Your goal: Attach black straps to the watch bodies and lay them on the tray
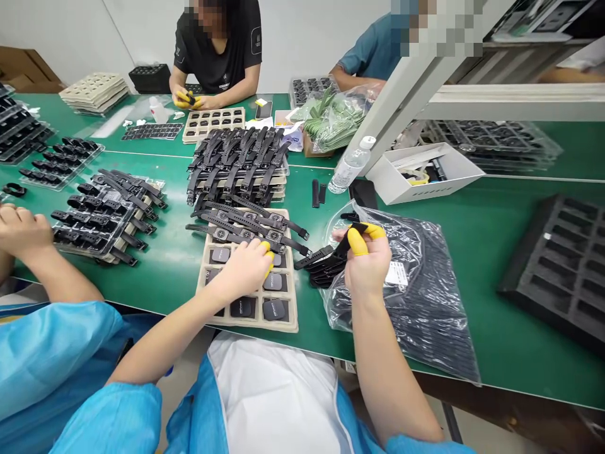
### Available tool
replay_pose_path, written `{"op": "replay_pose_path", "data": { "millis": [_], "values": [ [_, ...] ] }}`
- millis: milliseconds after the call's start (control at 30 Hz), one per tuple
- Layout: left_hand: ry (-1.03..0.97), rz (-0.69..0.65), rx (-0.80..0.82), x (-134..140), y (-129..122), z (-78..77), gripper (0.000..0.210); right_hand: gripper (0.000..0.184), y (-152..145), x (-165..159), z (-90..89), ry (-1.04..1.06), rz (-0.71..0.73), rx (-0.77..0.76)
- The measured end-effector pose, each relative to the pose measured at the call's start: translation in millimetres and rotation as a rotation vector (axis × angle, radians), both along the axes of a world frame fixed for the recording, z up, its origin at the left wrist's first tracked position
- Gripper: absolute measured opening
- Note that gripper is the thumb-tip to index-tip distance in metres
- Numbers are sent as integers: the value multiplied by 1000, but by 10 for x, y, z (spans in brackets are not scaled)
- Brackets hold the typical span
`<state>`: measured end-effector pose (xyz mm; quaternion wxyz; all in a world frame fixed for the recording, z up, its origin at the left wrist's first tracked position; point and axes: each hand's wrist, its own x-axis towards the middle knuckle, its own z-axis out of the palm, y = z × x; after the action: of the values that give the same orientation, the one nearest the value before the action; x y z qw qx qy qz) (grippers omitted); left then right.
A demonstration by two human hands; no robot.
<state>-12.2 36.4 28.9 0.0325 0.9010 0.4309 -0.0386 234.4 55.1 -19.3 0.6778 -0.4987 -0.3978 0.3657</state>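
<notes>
My left hand [249, 270] reaches over a beige moulded tray [292, 312], its fingers curled down with yellow finger cots on the tips. What those fingertips touch or hold is hidden. Dark square watch faces [274, 309] sit in the tray's compartments. Across its far part lie several black watches with straps [248, 221]. On the right, my right hand [368, 258], also in yellow finger cots, pinches a black watch strap [357, 228]. More black straps [326, 268] bunch just left of it, at the mouth of a clear plastic bag [425, 302] full of dark straps.
Stacked watches [236, 161] stand behind the tray, more trays of watches [101, 217] to the left. A bottle [352, 165], a white box [425, 173] and a black compartment tray [558, 252] are rightward. A co-worker [220, 57] sits opposite; another person's hand [23, 230] is at left.
</notes>
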Motion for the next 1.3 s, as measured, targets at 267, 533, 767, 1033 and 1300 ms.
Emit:
{"op": "replay_pose_path", "data": {
  "millis": [267,533,767,1033,1300],
  "values": [
    [122,-43,100,276,80,-84,17,30,-565,-288,145,243,397,-123],
    [122,-24,28,286,75,41,17,32,-746,-396,89,358,597,-213],
    [-558,48,-329,145,-9,-83,19,33,-848,-474,17,412,760,-289],
    [-807,-308,-137,150,-7,-388,50,32,-841,-493,-61,421,781,-356],
    [-832,-268,-85,143,-43,-395,52,34,-824,-520,-9,592,727,-377]
  ]
}}
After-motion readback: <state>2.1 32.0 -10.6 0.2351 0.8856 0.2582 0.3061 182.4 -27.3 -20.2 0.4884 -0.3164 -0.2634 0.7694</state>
